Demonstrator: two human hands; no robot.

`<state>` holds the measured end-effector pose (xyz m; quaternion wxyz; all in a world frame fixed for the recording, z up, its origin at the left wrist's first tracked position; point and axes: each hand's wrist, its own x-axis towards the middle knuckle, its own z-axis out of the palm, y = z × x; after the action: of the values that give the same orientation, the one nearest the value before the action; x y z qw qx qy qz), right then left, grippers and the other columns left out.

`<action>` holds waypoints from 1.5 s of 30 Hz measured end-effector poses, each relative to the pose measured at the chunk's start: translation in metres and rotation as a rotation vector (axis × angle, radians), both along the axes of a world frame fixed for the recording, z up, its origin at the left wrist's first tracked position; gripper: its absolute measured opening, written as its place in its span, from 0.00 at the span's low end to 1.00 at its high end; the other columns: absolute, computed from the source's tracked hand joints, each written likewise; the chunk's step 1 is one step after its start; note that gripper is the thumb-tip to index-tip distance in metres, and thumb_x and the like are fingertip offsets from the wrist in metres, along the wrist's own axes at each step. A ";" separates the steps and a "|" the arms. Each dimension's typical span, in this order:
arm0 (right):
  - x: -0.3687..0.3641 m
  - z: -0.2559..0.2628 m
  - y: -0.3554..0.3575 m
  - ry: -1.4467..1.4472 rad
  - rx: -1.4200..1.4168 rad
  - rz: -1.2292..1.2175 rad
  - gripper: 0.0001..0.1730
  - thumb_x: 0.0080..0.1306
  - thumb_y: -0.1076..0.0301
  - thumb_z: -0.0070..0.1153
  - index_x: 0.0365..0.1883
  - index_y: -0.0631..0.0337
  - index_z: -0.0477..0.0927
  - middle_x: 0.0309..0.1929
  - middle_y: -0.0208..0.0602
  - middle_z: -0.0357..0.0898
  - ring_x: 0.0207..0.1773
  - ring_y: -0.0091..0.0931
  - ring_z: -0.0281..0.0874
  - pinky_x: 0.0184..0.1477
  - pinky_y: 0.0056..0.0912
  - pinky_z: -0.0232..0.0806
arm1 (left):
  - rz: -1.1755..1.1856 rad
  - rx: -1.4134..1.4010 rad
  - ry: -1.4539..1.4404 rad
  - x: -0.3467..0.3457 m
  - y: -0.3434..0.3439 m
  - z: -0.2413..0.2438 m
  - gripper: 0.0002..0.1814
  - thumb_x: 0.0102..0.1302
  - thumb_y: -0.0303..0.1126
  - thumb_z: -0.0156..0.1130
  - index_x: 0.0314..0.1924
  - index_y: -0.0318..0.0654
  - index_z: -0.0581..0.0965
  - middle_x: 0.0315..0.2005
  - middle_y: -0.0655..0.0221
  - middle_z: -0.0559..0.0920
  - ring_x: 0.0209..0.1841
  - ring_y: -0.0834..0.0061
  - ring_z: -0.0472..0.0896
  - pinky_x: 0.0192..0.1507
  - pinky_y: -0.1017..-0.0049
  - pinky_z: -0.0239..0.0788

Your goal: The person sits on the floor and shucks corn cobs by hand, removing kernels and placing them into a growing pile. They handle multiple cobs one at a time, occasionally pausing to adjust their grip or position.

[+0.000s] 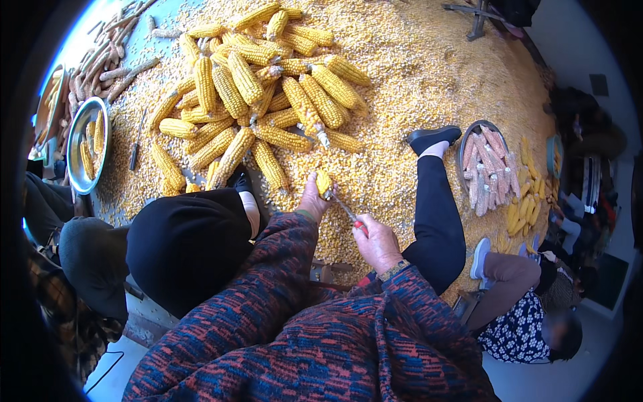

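My left hand [314, 197] grips an ear of yellow corn [323, 183], seen end-on. My right hand [378, 242] is closed around the red handle of a screwdriver-like tool [345, 208], whose metal shaft reaches to the near end of that ear. Beyond my hands lies a heap of yellow corn ears [243, 80]. Loose corn kernels [392, 125] spread thickly beneath and around the heap. Another tool with a dark handle [133, 157] lies on the kernels at the left.
A metal basin [72, 151] with several ears stands at left, near stripped cobs [95, 65]. At right, a basin [463, 151] holds pinkish cobs, beside more yellow ears [525, 211]. A person in a flowered top [512, 326] sits at right; another person's knee [93, 251] is at left.
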<state>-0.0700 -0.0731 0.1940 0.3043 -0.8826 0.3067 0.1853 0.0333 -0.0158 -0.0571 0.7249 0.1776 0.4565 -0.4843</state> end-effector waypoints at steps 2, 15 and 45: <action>0.002 -0.002 0.002 -0.005 -0.022 0.017 0.12 0.57 0.64 0.52 0.39 0.57 0.74 0.27 0.46 0.77 0.32 0.40 0.77 0.34 0.37 0.68 | -0.002 0.010 0.002 0.001 -0.002 0.001 0.25 0.63 0.57 0.40 0.35 0.43 0.73 0.23 0.68 0.77 0.24 0.66 0.75 0.21 0.71 0.70; 0.031 -0.008 0.011 0.161 -0.170 0.085 0.10 0.59 0.62 0.48 0.32 0.58 0.73 0.23 0.46 0.76 0.29 0.43 0.75 0.33 0.46 0.66 | -0.019 0.173 -0.119 -0.001 -0.009 0.002 0.22 0.65 0.54 0.39 0.37 0.45 0.71 0.23 0.69 0.76 0.21 0.69 0.73 0.21 0.68 0.65; -0.005 -0.017 -0.025 -0.077 0.077 -0.172 0.12 0.59 0.61 0.51 0.37 0.58 0.75 0.25 0.46 0.77 0.29 0.38 0.77 0.32 0.37 0.67 | -0.033 0.110 -0.060 -0.005 -0.006 0.015 0.23 0.63 0.56 0.41 0.39 0.44 0.71 0.29 0.67 0.76 0.31 0.65 0.75 0.30 0.63 0.72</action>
<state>-0.0752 -0.0986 0.1774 0.3646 -0.8471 0.3619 0.1360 0.0283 -0.0219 -0.0424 0.7194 0.2393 0.4573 -0.4648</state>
